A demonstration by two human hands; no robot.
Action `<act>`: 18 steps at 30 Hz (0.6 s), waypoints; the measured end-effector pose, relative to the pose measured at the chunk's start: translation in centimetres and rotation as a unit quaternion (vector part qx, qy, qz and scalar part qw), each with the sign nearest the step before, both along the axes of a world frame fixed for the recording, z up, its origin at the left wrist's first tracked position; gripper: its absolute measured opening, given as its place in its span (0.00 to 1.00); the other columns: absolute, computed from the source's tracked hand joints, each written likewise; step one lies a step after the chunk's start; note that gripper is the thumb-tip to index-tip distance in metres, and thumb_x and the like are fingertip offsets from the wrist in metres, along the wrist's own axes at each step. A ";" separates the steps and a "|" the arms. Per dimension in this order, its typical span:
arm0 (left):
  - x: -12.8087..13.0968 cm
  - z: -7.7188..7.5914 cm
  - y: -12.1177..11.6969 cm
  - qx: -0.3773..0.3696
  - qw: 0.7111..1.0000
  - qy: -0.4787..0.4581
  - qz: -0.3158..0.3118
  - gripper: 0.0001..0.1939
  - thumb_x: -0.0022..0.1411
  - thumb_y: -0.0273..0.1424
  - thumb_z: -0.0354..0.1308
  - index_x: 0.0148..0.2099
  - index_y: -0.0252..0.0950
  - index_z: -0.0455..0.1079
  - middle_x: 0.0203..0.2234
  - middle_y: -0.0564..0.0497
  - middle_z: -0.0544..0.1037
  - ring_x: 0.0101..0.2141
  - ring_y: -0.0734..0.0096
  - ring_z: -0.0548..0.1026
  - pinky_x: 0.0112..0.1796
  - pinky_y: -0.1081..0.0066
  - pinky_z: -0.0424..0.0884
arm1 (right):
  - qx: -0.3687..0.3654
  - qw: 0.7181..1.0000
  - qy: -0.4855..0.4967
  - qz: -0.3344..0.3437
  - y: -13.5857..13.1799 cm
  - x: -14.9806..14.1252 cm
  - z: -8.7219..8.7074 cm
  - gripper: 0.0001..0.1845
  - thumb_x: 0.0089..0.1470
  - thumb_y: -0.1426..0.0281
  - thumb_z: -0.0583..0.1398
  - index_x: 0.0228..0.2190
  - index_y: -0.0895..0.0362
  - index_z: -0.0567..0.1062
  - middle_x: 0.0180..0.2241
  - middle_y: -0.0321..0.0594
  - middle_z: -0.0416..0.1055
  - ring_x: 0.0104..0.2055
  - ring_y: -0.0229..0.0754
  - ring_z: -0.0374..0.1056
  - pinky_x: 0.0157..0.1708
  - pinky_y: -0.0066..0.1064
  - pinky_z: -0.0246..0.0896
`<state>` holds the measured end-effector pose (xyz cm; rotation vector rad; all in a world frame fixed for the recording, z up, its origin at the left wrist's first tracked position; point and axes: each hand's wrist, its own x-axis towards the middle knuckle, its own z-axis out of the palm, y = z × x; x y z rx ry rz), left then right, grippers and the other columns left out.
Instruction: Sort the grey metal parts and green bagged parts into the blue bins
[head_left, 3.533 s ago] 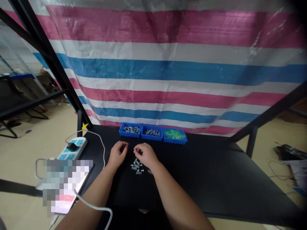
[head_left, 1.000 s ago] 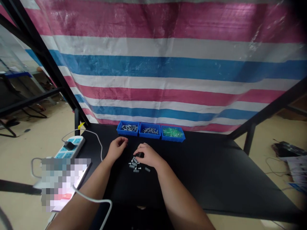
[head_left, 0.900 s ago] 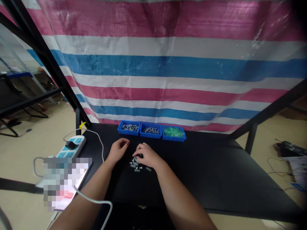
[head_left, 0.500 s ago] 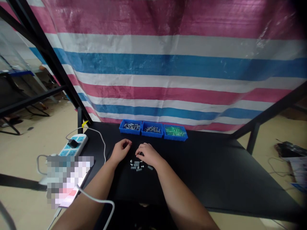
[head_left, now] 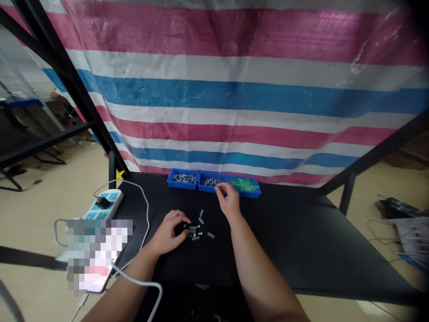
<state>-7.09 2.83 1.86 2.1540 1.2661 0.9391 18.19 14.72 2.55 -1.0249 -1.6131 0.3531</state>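
Note:
My left hand (head_left: 170, 232) rests on the black tabletop, thumb and fingers apart, curved around the left side of a loose pile of small grey cylindrical spacers (head_left: 196, 238) and screws (head_left: 200, 233). Farther forward, my right hand (head_left: 229, 200) is at the front edge of the middle blue bin (head_left: 205, 188), its thumb and forefinger drawn together. Whether anything small is between those fingertips cannot be made out. Small metal screws (head_left: 211, 181) fill that bin. Grey spacers (head_left: 184, 178) lie in the left bin, and green plastic pieces (head_left: 244, 184) in the right one.
A white power strip (head_left: 114, 197) with a black plug stands on the left, beside a pixelated phone (head_left: 100, 277) and a white cable (head_left: 147, 282). Behind the bins hangs a striped sheet (head_left: 214, 98) between black frame posts (head_left: 77, 85).
My right hand has moved from the pile forward and right to the bins. My left hand has come back toward me to the pile. Two spacers now show beyond the pile.

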 end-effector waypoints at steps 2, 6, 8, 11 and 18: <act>-0.1 0.2 -1.0 0.005 1.000 0.029 0.007 0.14 0.57 0.27 0.60 0.47 0.40 0.73 0.44 0.47 0.74 0.47 0.59 0.70 0.51 0.59 0.66 | 0.023 0.999 -0.007 -0.042 0.7 0.1 0.7 0.07 0.62 0.65 0.60 0.37 0.55 0.76 0.34 0.40 0.73 0.34 0.41 0.68 0.40 0.33 0.66; -0.2 0.0 -1.9 0.021 0.997 0.079 0.014 0.10 0.57 0.29 0.61 0.43 0.42 0.74 0.46 0.46 0.72 0.49 0.57 0.68 0.51 0.56 0.64 | 0.018 0.991 -0.058 -0.121 2.3 0.0 1.3 0.06 0.58 0.67 0.61 0.37 0.55 0.76 0.35 0.41 0.74 0.34 0.43 0.67 0.40 0.35 0.64; -0.3 -0.1 -1.9 0.029 0.995 0.098 0.009 0.08 0.58 0.30 0.61 0.41 0.43 0.76 0.47 0.47 0.72 0.50 0.56 0.67 0.52 0.55 0.63 | 0.007 0.986 -0.074 -0.149 2.7 -0.1 1.2 0.06 0.55 0.68 0.62 0.37 0.55 0.76 0.35 0.41 0.73 0.34 0.43 0.66 0.39 0.35 0.64; -0.2 -0.4 -1.8 0.033 0.993 0.112 0.012 0.07 0.58 0.31 0.62 0.40 0.44 0.77 0.48 0.47 0.72 0.51 0.55 0.67 0.52 0.54 0.63 | 0.001 0.988 -0.086 -0.128 2.0 -0.2 0.8 0.04 0.54 0.70 0.62 0.34 0.55 0.75 0.32 0.39 0.71 0.33 0.43 0.65 0.38 0.33 0.63; -0.1 -0.5 -1.7 0.037 0.992 0.117 0.024 0.06 0.60 0.32 0.62 0.40 0.45 0.78 0.48 0.48 0.71 0.51 0.56 0.67 0.51 0.55 0.64 | -0.091 0.976 -0.160 0.117 -1.9 0.1 -0.8 0.12 0.55 0.74 0.60 0.41 0.53 0.78 0.33 0.36 0.70 0.32 0.38 0.65 0.36 0.30 0.63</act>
